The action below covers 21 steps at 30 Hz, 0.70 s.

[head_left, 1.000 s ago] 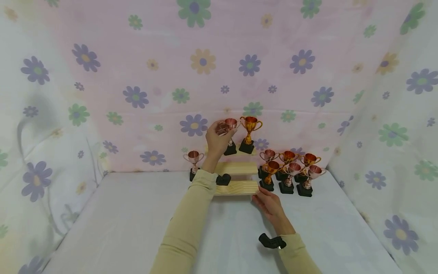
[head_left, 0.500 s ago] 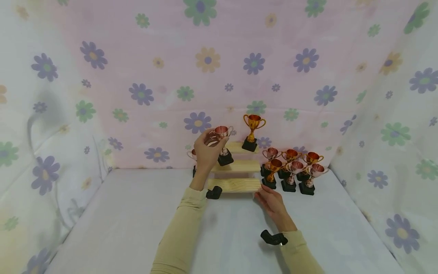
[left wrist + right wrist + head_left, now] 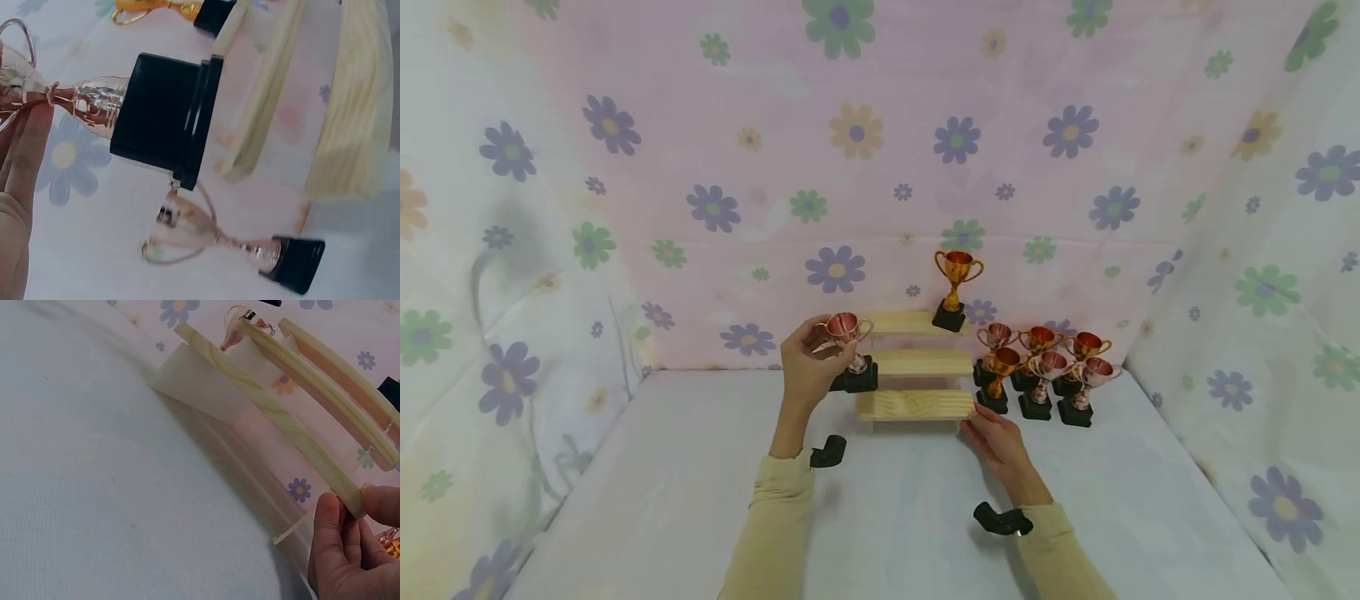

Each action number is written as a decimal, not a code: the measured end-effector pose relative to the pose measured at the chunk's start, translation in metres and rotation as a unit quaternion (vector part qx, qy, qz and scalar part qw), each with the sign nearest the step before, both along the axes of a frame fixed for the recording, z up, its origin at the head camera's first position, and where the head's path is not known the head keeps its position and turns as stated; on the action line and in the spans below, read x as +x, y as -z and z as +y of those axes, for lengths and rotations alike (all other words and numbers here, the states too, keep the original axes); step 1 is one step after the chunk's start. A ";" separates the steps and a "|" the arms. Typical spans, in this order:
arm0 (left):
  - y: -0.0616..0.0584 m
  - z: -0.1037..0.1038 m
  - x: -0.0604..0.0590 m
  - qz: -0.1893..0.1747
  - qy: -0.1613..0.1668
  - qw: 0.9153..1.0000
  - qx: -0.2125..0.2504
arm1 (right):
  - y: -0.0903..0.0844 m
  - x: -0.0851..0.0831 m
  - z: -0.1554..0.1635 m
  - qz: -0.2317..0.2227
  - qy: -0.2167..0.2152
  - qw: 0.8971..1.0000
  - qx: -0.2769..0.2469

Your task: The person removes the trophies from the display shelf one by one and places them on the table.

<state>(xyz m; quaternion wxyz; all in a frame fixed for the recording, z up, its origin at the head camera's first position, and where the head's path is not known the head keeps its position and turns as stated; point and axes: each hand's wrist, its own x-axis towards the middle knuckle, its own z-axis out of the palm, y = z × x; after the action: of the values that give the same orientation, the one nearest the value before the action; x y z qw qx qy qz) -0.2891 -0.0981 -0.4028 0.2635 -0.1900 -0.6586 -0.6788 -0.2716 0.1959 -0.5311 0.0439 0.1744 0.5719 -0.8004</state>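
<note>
- Left hand point(image 3: 805, 367): fingers curled round the bowl of a small rose-copper two-handled trophy cup on a black square base point(image 3: 848, 350), held upright in the air just left of the stand's middle step.
- Second rose-copper trophy cup point(image 3: 219, 236): stands on the table behind the held one, seen in the left wrist view.
- Three-step pale wooden display stand point(image 3: 917, 363): on the white table point(image 3: 700, 483), against the floral backdrop point(image 3: 850, 133).
- Right hand point(image 3: 996, 446): thumb and fingertips point(image 3: 331, 519) pinch the right end of the lowest step.
- Gold trophy cup on black base point(image 3: 957, 287): top step, right end.
- Cluster of copper and gold trophy cups point(image 3: 1045, 371): on the table, just right of the stand.
</note>
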 end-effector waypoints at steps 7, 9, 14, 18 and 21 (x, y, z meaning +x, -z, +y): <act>0.012 -0.032 0.010 -0.044 -0.033 0.998 -0.017 | 0.002 -0.002 0.001 -0.002 0.001 1.000 -0.002; 0.017 -0.041 0.011 -0.053 -0.039 0.997 -0.029 | 0.002 -0.002 0.002 -0.003 0.001 1.000 -0.002; 0.031 -0.060 0.006 -0.080 -0.041 0.994 -0.068 | 0.003 -0.002 0.002 -0.005 -0.005 1.000 0.003; 0.052 -0.075 -0.010 -0.106 -0.041 0.990 -0.080 | 0.002 -0.001 0.002 -0.002 -0.010 1.000 0.005; 0.071 -0.085 -0.026 -0.118 -0.041 0.989 -0.078 | 0.002 0.000 0.003 -0.001 -0.011 1.000 0.005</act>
<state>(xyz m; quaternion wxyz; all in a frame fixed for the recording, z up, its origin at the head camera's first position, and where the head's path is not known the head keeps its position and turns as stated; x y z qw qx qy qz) -0.3149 -0.1833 -0.4742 0.1960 -0.1017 -0.7429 -0.6320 -0.2715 0.1990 -0.5333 0.0523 0.1697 0.5780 -0.7965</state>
